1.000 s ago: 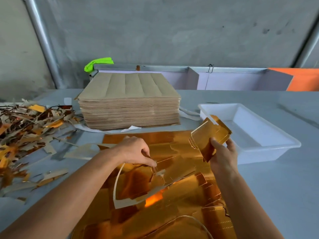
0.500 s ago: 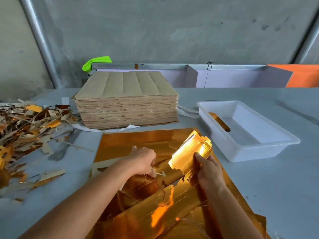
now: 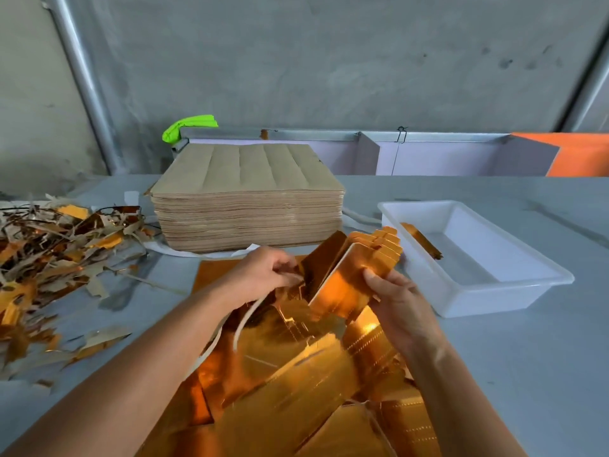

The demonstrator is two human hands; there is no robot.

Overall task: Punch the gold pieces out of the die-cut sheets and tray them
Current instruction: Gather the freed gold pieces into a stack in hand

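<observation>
1. The right hand (image 3: 400, 303) has its thumb and fingers clamped on a fanned bundle of shiny gold die-cut card pieces (image 3: 359, 272), held tilted just beside the near left corner of the white rectangular plastic tray (image 3: 514, 285).
2. The left hand (image 3: 263, 275) has its fingertips pinched together on a thin edge of gold card at the bundle's left side, on the side away from the tray; whether that edge is a piece or waste I cannot tell. A pale curved waste strip (image 3: 244, 321) hangs below this hand.
3. Under both hands, nearer the viewer than the tray, lies the crumpled gold foil die-cut sheet (image 3: 296, 374), partly torn open, with perforated outlines visible in it, so pieces probably remain there.
4. Inside the tray, against its left wall, leans one narrow gold piece (image 3: 421, 240); the rest of the tray floor shows bare, so traying looks barely begun.
5. Left of the tray stands a tall stack of brown-backed uncut sheets (image 3: 247, 206), which suggests most of the work is left.
6. Far to the left of the tray sprawls a heap of gold and brown offcut scraps (image 3: 56, 252), a sign that some sheets are stripped.
7. By my judgement the step in hand is freeing this bundle, with its drop into the tray not yet done.
</observation>
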